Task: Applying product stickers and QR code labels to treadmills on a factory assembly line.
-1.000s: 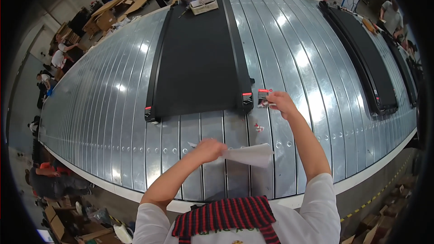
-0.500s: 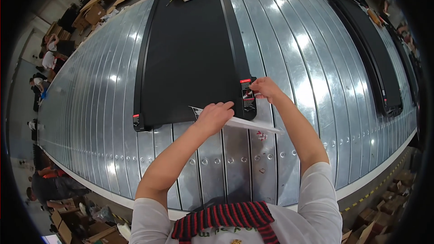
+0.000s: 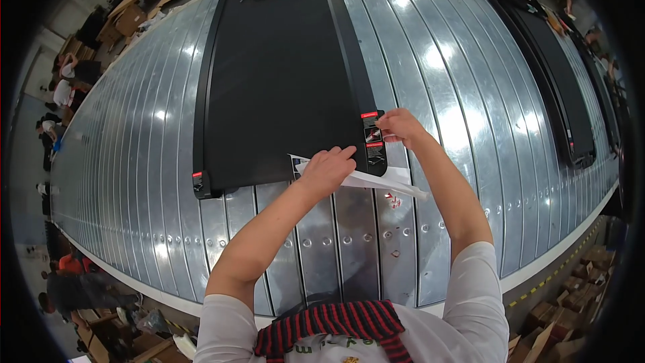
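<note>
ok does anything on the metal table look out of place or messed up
A small red-and-white scrap lies on the slatted silver metal table, just off the near right corner of the long flat black panel. It looks stray, like litter, though it is too small to identify. I see no spill.

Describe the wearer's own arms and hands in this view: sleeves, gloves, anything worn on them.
Plain white short sleeves cover the upper arms and end near the elbows, with no markings visible on them. Below that the forearms are bare. The left hand and right hand are ungloved, and no watch or bracelet shows at either wrist.
</note>
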The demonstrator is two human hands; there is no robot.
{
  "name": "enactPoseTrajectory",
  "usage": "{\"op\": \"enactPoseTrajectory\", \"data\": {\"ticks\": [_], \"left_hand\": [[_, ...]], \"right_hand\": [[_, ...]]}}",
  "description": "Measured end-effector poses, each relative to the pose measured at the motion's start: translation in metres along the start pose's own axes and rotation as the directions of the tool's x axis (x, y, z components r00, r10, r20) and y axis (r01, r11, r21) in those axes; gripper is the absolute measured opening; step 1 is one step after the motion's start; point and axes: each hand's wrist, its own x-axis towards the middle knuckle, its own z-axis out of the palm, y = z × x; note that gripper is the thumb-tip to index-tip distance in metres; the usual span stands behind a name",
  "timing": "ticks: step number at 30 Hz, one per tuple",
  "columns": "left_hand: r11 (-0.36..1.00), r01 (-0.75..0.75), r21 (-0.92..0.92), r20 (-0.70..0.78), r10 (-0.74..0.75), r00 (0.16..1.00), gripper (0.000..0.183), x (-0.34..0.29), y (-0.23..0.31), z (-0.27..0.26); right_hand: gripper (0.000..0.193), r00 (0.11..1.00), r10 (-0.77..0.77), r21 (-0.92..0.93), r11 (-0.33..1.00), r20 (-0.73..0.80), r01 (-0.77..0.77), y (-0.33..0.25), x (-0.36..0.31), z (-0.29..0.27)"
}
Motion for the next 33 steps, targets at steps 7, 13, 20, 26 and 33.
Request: {"op": "enactPoseTrajectory", "data": {"ticks": [7, 13, 20, 26, 33], "left_hand": [[1.0, 0.01, 0.007, 0.029, -0.01, 1.0, 0.013, 0.004, -0.003, -0.003], [0.999, -0.008, -0.035, 0.041, 0.01, 0.999, 0.01, 0.006, -0.008, -0.004], [0.999, -0.027, -0.034, 0.066, 0.03, 0.997, 0.008, 0.01, -0.007, -0.007], [1.0, -0.024, -0.015, 0.168, 0.026, 0.985, 0.006, 0.02, -0.005, -0.013], [0.998, -0.063, 0.021, 0.337, 0.052, 0.94, 0.006, 0.033, -0.011, -0.015]], "right_hand": [[0.007, 0.999, -0.022, -0.059, 0.998, -0.027, 0.02, -0.003, 0.004, 0.003], [0.007, 0.995, -0.061, -0.04, 0.998, -0.074, 0.058, -0.002, 0.006, 0.005], [0.007, 0.994, -0.077, -0.016, 0.997, -0.083, 0.076, -0.002, 0.003, 0.004], [0.007, 0.997, -0.046, -0.043, 0.998, -0.062, 0.043, 0.0, 0.005, 0.003], [0.007, 0.993, -0.071, -0.079, 0.995, -0.091, 0.064, 0.0, 0.008, 0.006]]}}
